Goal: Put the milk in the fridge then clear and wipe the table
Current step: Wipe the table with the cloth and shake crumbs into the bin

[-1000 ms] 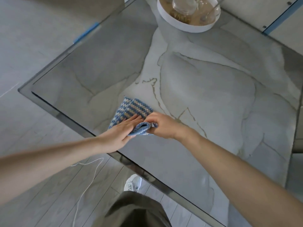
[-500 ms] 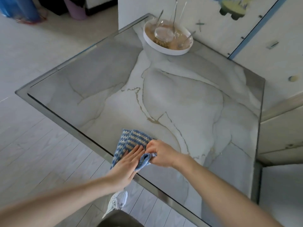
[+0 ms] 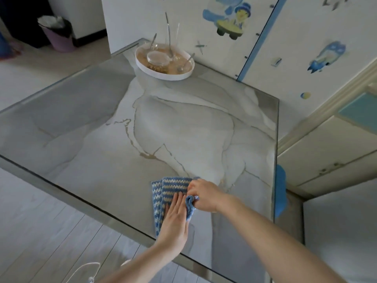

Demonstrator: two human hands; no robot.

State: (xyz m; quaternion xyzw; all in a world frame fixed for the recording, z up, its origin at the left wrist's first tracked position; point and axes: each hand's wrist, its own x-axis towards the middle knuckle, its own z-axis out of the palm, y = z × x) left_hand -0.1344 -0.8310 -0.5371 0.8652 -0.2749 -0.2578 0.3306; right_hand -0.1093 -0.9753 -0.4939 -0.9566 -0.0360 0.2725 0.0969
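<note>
While the left hand [image 3: 175, 219] lies flat on the cloth [image 3: 173, 186] with fingers straight, it pins the fabric to the worktop [image 3: 102, 139] near the front edge. The right hand [image 3: 204, 196] pinches a bunched edge of the same cloth, apparently to fold it into a pad for wiping. Both hands sit close together. A white tray [image 3: 163, 75] holding a glass jar [image 3: 158, 60] and spoons [image 3: 185, 62] stands at the far corner, so clearing appears incomplete. No milk is in view.

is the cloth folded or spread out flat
Folded: the cloth lies in overlapping layers, with the right hand pinching a bunched edge.
</note>
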